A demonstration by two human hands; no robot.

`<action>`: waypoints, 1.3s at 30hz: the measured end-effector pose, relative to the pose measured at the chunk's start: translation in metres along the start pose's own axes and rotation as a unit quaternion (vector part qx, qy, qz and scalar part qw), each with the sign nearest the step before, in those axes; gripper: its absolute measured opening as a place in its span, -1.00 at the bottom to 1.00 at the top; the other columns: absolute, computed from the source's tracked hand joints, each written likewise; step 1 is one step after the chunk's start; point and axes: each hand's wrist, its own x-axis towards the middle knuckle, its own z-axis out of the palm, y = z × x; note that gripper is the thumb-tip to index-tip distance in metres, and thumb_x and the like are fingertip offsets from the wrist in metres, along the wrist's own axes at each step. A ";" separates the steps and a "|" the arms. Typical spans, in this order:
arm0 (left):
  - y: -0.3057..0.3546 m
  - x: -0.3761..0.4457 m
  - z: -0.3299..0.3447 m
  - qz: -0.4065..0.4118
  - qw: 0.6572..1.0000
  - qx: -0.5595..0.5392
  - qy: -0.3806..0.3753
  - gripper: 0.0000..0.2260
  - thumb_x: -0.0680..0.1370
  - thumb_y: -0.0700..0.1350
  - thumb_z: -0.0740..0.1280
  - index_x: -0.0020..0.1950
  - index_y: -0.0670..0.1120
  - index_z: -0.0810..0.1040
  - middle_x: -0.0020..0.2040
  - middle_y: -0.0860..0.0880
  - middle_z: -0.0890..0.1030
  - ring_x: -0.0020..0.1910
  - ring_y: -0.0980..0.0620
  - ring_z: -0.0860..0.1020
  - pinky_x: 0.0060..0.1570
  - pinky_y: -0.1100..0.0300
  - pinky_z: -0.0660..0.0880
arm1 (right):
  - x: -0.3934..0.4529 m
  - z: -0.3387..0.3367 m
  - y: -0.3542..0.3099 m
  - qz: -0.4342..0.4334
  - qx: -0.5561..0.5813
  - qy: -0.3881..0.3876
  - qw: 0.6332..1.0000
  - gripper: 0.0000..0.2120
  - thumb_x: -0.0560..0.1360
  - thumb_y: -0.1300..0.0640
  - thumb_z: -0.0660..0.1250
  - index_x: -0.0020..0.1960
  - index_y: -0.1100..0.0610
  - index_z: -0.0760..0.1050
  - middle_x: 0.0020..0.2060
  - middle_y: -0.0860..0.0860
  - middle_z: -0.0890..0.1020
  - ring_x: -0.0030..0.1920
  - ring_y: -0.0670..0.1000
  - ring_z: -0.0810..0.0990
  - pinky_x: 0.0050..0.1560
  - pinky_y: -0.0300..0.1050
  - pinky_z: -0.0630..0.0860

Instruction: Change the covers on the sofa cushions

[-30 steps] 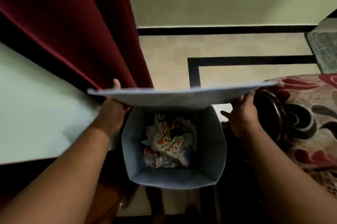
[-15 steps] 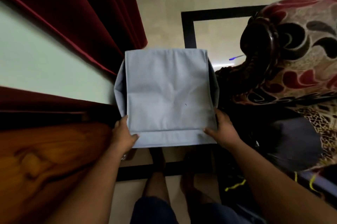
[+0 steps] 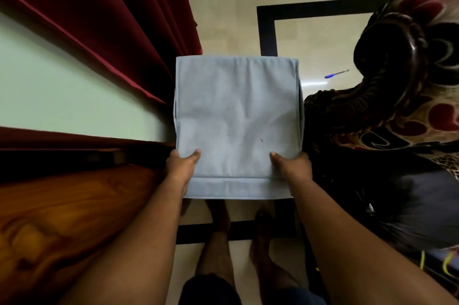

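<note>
Storage box (image 3: 238,116), the pale blue fabric one, sat on the floor right in front of the person w/ its flat lid down over the top, so nothing inside was visible. Left hand (image 3: 180,168) gripped the lid's near left corner, thumb on top and fingers curled under the edge. Right hand (image 3: 293,167) did the same on the near right corner, thumb on top, rest tucked under.

Pretty cramped spot tbh. Dark red curtain (image 3: 119,19) hung just beside the box on the left, its folds touching or nearly touching the left side, w/ a pale green wall (image 3: 62,96) behind it. Brown wooden surface (image 3: 62,217) filled the lower left, close to the left forearm. On the right, the sofa arm (image 3: 387,61), dark carved wood plus red/black floral upholstery, sat right up against the box. Dark cloth (image 3: 409,205) lay bunched below that. Blue pen (image 3: 336,73) lay on the beige floor (image 3: 236,6) beyond the box, near the sofa. Bare feet (image 3: 260,230) stood just under the near edge.
</note>
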 end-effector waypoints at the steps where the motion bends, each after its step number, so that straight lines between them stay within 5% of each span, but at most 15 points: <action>1: 0.007 0.000 0.002 0.020 0.999 -0.013 0.022 -0.57 0.41 0.05 0.56 0.17 -0.11 0.55 0.13 -0.12 0.65 0.05 -0.13 0.64 0.12 -0.05 0.61 | 0.002 0.002 -0.005 -0.016 0.006 0.011 1.000 -0.13 0.27 -0.23 0.58 0.42 0.15 0.37 0.30 0.14 0.54 0.28 0.25 0.54 0.27 0.17 0.53; 7: 0.042 0.009 -0.001 0.083 0.990 -0.098 0.048 -0.77 0.51 -0.08 0.51 0.10 -0.10 0.58 0.03 -0.08 0.68 0.01 -0.10 0.66 0.10 -0.07 0.61 | 0.005 0.007 -0.045 -0.113 0.060 0.057 0.990 -0.52 0.44 -0.06 0.52 0.25 0.12 0.49 0.18 0.13 0.62 0.18 0.21 0.59 0.22 0.08 0.53; 14: 0.122 0.038 -0.008 0.135 0.987 -0.075 0.051 -0.55 0.36 0.17 0.47 0.13 -0.06 0.59 0.04 -0.04 0.68 0.02 -0.09 0.65 0.10 -0.10 0.60 | 0.032 -0.003 -0.150 -0.204 0.059 0.076 0.974 -0.64 0.45 -0.04 0.52 0.07 0.12 0.47 -0.02 0.09 0.60 0.03 0.20 0.60 0.05 0.06 0.55; 20: 0.194 0.084 0.013 0.225 0.972 -0.030 0.055 -0.69 0.52 -0.10 0.49 0.20 -0.17 0.57 0.04 -0.03 0.62 -0.02 0.01 0.56 -0.04 0.22 0.43 | 0.092 -0.002 -0.207 -0.229 0.044 0.092 0.968 -0.57 0.44 -0.15 0.46 0.04 0.16 0.44 -0.03 0.13 0.60 -0.02 0.20 0.59 0.01 0.11 0.55; 23: 0.203 0.118 0.026 0.210 0.977 0.011 0.040 -0.57 0.49 -0.04 0.51 0.29 -0.13 0.51 0.16 -0.11 0.63 0.10 -0.10 0.60 0.13 0.05 0.54 | 0.118 0.010 -0.219 -0.210 0.007 0.082 0.974 -0.52 0.45 -0.18 0.45 0.14 0.15 0.43 0.10 0.16 0.59 0.11 0.24 0.57 0.09 0.11 0.53; 27: 0.193 0.130 0.041 0.138 0.986 0.095 0.010 -0.17 0.42 -0.02 0.56 0.57 -0.10 0.20 0.46 -0.21 0.35 0.37 -0.22 0.43 0.37 -0.09 0.42 | 0.130 0.020 -0.221 -0.134 -0.093 0.081 0.983 -0.32 0.45 -0.17 0.47 0.38 0.16 0.30 0.33 0.20 0.45 0.35 0.32 0.43 0.28 0.25 0.44; 34: 0.197 0.116 0.045 0.133 0.988 0.080 0.029 -0.11 0.48 0.09 0.51 0.64 -0.09 0.08 0.56 -0.22 0.20 0.50 -0.22 0.29 0.48 -0.05 0.29 | 0.121 0.010 -0.230 -0.149 -0.139 0.103 0.973 -0.15 0.46 -0.25 0.42 0.54 0.16 0.17 0.45 0.18 0.37 0.47 0.25 0.31 0.39 0.28 0.32; 36: 0.199 0.105 0.044 0.139 0.987 0.075 0.022 -0.10 0.51 0.17 0.46 0.66 -0.07 0.02 0.60 -0.19 0.17 0.54 -0.20 0.25 0.50 -0.06 0.26 | 0.114 0.004 -0.234 -0.211 -0.112 0.108 0.965 -0.12 0.48 -0.23 0.42 0.58 0.17 0.13 0.48 0.19 0.34 0.49 0.22 0.29 0.45 0.24 0.29; 39: 0.209 0.084 0.038 0.162 0.986 0.032 -0.005 -0.08 0.45 0.35 0.40 0.64 -0.06 0.12 0.57 -0.13 0.29 0.51 -0.12 0.33 0.50 -0.06 0.29 | 0.091 -0.006 -0.244 -0.269 0.041 0.024 0.962 -0.18 0.52 -0.16 0.42 0.61 0.13 0.14 0.48 0.06 0.34 0.48 0.05 0.32 0.49 -0.07 0.23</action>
